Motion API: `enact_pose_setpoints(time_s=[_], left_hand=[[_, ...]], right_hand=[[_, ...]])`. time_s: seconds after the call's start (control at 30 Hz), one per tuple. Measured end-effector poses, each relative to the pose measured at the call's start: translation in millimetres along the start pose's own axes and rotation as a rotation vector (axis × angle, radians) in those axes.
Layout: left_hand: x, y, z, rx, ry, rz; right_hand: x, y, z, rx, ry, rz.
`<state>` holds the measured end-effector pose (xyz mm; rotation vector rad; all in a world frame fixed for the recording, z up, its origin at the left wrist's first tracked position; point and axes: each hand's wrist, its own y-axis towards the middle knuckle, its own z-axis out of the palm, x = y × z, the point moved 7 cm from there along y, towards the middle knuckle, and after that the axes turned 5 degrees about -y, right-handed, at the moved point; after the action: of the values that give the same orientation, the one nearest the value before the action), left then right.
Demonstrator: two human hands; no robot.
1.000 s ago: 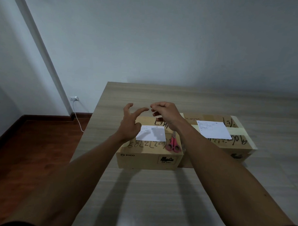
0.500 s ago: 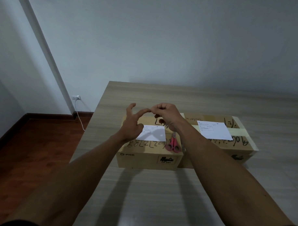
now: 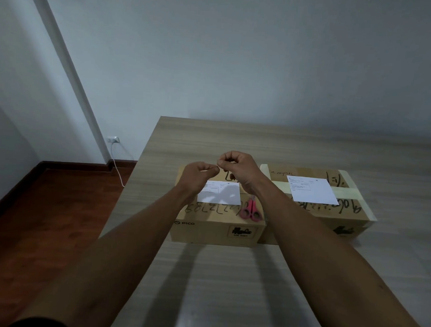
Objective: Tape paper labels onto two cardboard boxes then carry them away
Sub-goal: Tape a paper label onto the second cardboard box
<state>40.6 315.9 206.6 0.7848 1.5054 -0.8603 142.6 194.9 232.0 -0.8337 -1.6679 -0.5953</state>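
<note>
My left hand [image 3: 197, 173] and right hand [image 3: 236, 167] raised over the left box [image 3: 217, 227], fingers curled, fingertips meeting, what they pinch I cannot tell, paper label [image 3: 219, 195] on its top, red scissors [image 3: 250, 211] beside, right box [image 3: 330, 211] labelled, both on the surface [image 3: 229, 286]

Whatever the left hand [image 3: 197, 173] and right hand [image 3: 236, 167] pinch is too small to tell.
</note>
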Motion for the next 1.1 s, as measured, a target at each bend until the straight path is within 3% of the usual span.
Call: enact_pose_setpoints(time_s=[0.17,0.47,0.73,1.1], left_hand=[[4,-6,3,0.006,-0.124,-0.19],[8,-11,4,0.034,-0.207,-0.257],[22,-21,-3,0.038,-0.136,-0.474],[29,-16,-18,-0.004,-0.034,-0.478]], right_hand=[[3,0,1,-0.038,0.003,-0.029],[-7,3,-5,-0.115,-0.025,0.063],[-17,-3,4,-0.11,0.036,0.142],[-32,-4,18,-0.069,0.009,0.239]])
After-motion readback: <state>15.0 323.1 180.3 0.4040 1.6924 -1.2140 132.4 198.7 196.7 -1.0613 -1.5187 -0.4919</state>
